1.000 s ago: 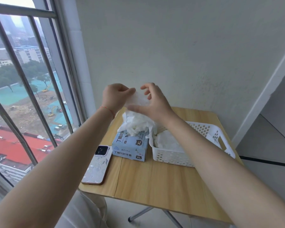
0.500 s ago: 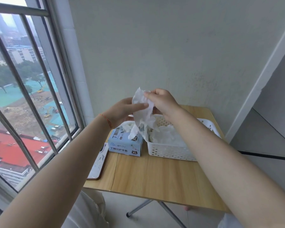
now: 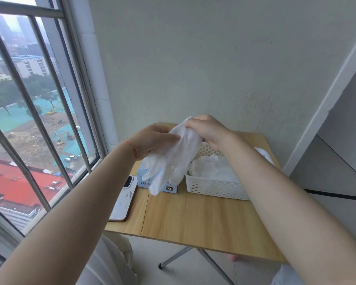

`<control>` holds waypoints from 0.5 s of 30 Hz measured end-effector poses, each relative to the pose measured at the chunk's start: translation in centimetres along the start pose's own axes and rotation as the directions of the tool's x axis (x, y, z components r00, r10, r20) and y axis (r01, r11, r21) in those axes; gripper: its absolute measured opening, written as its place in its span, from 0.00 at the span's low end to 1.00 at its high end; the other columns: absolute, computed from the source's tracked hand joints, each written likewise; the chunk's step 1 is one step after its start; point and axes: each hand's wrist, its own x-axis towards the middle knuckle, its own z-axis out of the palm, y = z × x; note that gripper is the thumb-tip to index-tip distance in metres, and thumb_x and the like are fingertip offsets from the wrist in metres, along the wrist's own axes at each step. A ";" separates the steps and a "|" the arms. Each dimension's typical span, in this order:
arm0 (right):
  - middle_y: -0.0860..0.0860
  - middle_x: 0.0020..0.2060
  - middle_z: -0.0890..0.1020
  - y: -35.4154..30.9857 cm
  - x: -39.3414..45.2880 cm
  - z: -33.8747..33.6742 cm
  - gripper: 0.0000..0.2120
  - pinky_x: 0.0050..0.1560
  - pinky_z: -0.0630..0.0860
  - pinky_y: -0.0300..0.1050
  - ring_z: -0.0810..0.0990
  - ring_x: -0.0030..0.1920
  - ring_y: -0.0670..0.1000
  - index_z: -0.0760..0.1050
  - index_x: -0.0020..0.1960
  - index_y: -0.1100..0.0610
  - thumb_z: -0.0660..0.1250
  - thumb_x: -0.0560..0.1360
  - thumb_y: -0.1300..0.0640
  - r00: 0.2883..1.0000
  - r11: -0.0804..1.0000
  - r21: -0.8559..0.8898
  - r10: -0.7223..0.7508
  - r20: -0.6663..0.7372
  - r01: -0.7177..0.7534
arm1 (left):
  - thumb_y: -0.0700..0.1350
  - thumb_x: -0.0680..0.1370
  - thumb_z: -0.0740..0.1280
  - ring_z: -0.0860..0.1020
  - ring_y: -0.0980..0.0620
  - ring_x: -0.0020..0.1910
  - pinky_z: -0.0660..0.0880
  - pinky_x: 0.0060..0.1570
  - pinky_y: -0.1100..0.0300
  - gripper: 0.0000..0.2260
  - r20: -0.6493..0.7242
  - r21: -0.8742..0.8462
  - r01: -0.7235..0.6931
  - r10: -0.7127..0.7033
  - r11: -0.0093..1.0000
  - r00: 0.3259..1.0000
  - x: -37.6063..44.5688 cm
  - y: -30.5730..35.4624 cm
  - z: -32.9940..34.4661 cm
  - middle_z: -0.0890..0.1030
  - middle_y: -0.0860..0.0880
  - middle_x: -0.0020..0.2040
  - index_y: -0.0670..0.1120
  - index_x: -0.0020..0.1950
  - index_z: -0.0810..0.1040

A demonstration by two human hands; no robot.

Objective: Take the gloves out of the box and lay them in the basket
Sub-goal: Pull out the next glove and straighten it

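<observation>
White thin glove (image 3: 174, 159), limp and crinkled, hangs over the blue cardboard box (image 3: 169, 187); left hand (image 3: 152, 140) and right hand (image 3: 208, 130) both pinch its cuff. Perforated white plastic basket (image 3: 214, 187) just right of box holds more translucent gloves (image 3: 212, 168). Wood-grain tabletop (image 3: 193, 219), glossy phone (image 3: 123, 199) at left edge

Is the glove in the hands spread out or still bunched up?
Mostly spread: the glove hangs open from both hands, left hand and right hand, fingers dangling in front of the box.

The wooden table (image 3: 193, 219) carries box (image 3: 171, 188), basket (image 3: 214, 188) and phone (image 3: 123, 200).
</observation>
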 end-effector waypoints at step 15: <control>0.55 0.39 0.73 3.1 0.8 -1.8 0.02 0.27 0.73 0.38 0.74 0.34 0.55 0.70 0.43 0.57 0.62 0.71 0.59 0.933 0.933 -0.046 0.355 -0.060 -0.357 | 0.44 0.78 0.68 0.80 0.47 0.40 0.78 0.38 0.57 0.08 -0.021 -0.030 0.210 -0.211 0.977 0.977 0.5 -2.9 -0.9 0.81 0.42 0.45 0.41 0.52 0.81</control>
